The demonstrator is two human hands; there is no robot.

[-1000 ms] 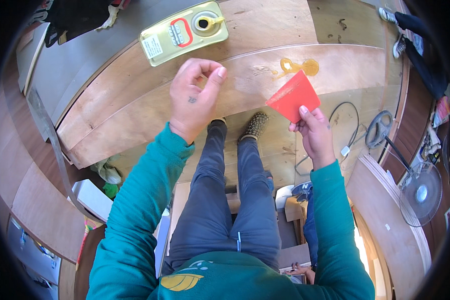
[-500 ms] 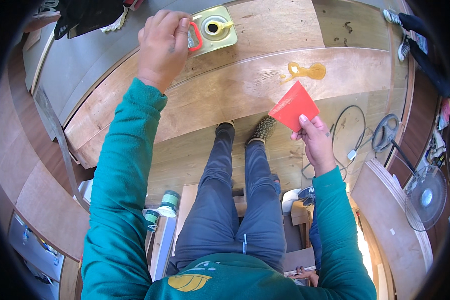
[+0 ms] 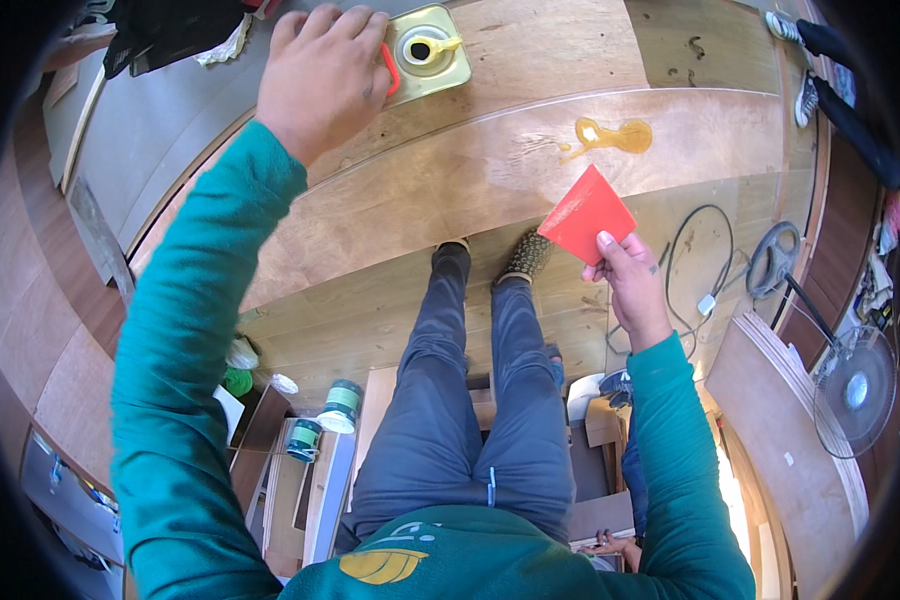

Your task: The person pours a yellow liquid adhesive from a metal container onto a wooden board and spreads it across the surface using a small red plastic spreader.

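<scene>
My left hand (image 3: 325, 75) is over the red handle (image 3: 391, 72) of a rectangular metal can (image 3: 455, 75), fingers bent around it; their tips are hidden. A yellow spout surrounds the can's dark opening. Between the thumb and fingers of my right hand (image 3: 625, 270) is a flat red spreader (image 3: 585, 215), its corner pointing away from me. Just beyond it, an amber, glossy puddle of liquid (image 3: 625, 136) lies on the long wooden board (image 3: 420, 180).
A coiled cable (image 3: 700, 215) and a fan (image 3: 855, 385) are to the right. Green-banded containers (image 3: 341, 400) stand beside my legs. Another person's shoes (image 3: 785, 32) show at far right, and someone's hand (image 3: 615, 545) shows low near my right arm. Dark fabric (image 3: 175, 35) lies far left.
My left hand has turned and shifted over the can's handle, covering more of it, while its elbow has swung outward to the left. My right hand and the spreader have barely moved.
</scene>
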